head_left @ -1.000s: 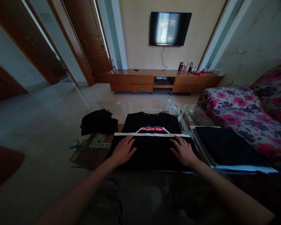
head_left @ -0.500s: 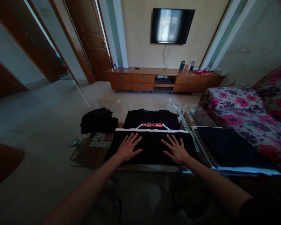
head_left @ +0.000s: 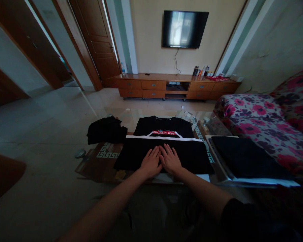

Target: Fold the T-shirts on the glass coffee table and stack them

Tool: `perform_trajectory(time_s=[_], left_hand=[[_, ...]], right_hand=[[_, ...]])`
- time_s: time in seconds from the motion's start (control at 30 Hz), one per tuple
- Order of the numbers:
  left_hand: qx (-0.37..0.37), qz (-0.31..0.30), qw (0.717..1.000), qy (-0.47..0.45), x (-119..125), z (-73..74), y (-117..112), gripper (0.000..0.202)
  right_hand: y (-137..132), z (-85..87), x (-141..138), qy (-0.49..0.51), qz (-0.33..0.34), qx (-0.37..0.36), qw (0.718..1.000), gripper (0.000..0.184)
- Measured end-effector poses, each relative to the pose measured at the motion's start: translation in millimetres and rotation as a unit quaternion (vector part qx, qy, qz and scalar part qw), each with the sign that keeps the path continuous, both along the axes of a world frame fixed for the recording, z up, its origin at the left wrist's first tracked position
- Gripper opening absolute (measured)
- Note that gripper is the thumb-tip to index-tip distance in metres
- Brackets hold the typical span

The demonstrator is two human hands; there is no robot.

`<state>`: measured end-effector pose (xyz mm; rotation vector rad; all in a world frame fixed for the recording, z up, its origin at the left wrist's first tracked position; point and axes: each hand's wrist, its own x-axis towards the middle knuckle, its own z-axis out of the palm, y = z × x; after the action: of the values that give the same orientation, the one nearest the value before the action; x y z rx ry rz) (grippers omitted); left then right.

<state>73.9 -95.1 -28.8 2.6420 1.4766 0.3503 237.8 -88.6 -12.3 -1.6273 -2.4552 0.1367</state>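
A black T-shirt (head_left: 187, 153) with a white stripe and a red "Remain free" print lies spread flat on a glass coffee table (head_left: 131, 116). My left hand (head_left: 150, 163) and my right hand (head_left: 170, 160) rest flat on its lower middle, side by side and nearly touching, fingers stretched out toward the stripe. Neither hand holds anything.
A crumpled black garment (head_left: 106, 129) lies on the table's left. A dark folded stack on a white board (head_left: 242, 158) sits at the right, beside a floral sofa (head_left: 270, 117). A wooden TV cabinet (head_left: 174, 86) and a wall TV (head_left: 184, 29) stand at the far wall.
Both hands slid inward across the shirt from its outer sides until they meet at the middle. The shirt stays flat in place.
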Motion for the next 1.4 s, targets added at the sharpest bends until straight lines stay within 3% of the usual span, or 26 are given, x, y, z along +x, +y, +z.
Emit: perform_trajectory(time_s=[0.2,0.43,0.7,0.87,1.03,1.2,1.4], left_hand=[[0.002,-0.028,1.0,0.003,-15.9,0.0,-3.8,0.082],[0.005,0.0,1.0,0.012,-52.7,4.8,-2.9,0.095],[0.012,0.106,0.994,0.038,-129.1,-2.9,6.5,0.092],[0.018,0.137,0.989,0.048,-157.8,-6.5,-0.7,0.087],[0.007,0.158,0.986,0.05,-164.0,-12.8,-24.5,0.087],[0.023,0.176,0.982,0.06,-154.0,-8.1,-46.7,0.084],[0.069,0.228,0.971,0.039,-125.6,18.4,-16.0,0.061]], right_hand=[[-9.5,-5.3,7.4,-0.007,0.008,-0.019,1.0,0.068],[-25.0,-1.4,46.1,-0.035,0.015,-0.016,0.999,0.067],[-39.5,-16.7,109.6,-0.061,-0.098,0.008,0.993,0.07],[-40.5,-30.6,157.1,-0.066,-0.16,0.015,0.985,0.069],[-43.3,-42.9,188.6,-0.057,-0.181,0.002,0.982,0.081],[-45.8,-45.3,190.9,-0.062,-0.196,0.001,0.979,0.086],[-27.9,-18.1,152.2,-0.043,-0.27,0.009,0.962,0.083]])
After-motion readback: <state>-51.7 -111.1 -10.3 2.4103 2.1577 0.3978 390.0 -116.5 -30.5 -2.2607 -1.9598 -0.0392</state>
